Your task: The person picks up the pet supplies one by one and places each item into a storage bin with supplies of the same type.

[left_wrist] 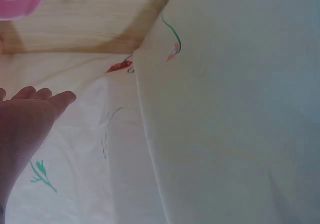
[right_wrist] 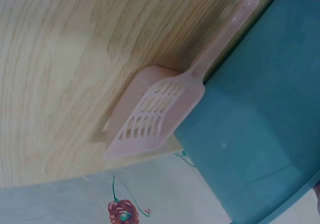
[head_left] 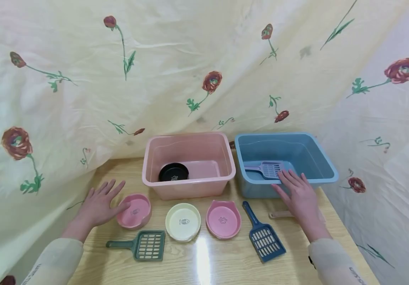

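My left hand (head_left: 99, 204) is spread with straight fingers at the left, its thumb overlapping the edge of a round pink bowl (head_left: 140, 209) with a fish print. Whether the thumb touches the bowl cannot be told. My right hand (head_left: 300, 200) spreads its fingers before the front rim of a blue bin (head_left: 261, 190); it holds nothing. Inside that bin lies a lilac slotted litter scoop (head_left: 270, 170). Beneath the right hand, mostly hidden in the head view, a pale pink litter scoop (right_wrist: 192, 86) lies on the table beside the bin.
A pink bin (head_left: 190, 190) holds a black bowl (head_left: 172, 170). Along the table (head_left: 176, 269) are a green litter scoop (head_left: 149, 245), a cream bowl (head_left: 183, 222), a pink eared bowl (head_left: 223, 219) and a dark blue litter scoop (head_left: 266, 239). Flowered cloth (head_left: 169, 79) hangs behind.
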The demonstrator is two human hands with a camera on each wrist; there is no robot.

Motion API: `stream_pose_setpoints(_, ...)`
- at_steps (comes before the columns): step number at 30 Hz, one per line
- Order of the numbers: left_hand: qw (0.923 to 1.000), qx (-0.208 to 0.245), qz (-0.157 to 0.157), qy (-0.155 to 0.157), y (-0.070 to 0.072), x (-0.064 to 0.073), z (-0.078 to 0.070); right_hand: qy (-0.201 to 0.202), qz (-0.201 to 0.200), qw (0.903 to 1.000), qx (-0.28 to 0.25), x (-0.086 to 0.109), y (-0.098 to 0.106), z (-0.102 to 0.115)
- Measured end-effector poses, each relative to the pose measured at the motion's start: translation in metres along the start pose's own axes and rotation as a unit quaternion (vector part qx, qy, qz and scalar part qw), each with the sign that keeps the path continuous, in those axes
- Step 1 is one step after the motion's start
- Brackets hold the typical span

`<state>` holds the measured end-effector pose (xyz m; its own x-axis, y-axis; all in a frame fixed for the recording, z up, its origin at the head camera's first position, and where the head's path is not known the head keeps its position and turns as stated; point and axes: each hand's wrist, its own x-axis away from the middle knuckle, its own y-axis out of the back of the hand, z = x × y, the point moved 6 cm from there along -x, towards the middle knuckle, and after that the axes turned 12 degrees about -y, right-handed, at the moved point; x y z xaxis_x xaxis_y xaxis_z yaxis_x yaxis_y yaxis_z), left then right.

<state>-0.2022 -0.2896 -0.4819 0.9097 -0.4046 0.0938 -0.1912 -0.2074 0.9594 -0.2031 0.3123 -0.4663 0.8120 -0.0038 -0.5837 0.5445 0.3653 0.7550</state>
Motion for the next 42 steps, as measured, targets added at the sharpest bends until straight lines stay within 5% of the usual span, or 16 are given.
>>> stream_pose_setpoints(9,0.9999,-0.005,0.012,-0.002,-0.010,-0.008,0.005,0.012,-0.047,0.9988,-0.002,0.004,0.003,0.001)
stream_pose_setpoints(26,0.9998,0.003,0.017,-0.001,-0.020,-0.026,0.020,-0.014,-0.034,0.9993,0.004,0.004,-0.001,-0.001)
stream_pose_setpoints(33,0.9948,0.095,0.036,0.004,-0.021,-0.039,0.034,-0.014,-0.032,0.9994,0.006,0.005,-0.001,-0.003)
stream_pose_setpoints(42,0.9677,0.224,0.108,0.042,-0.032,-0.043,0.055,-0.006,-0.033,0.9994,0.003,0.003,-0.001,-0.002)
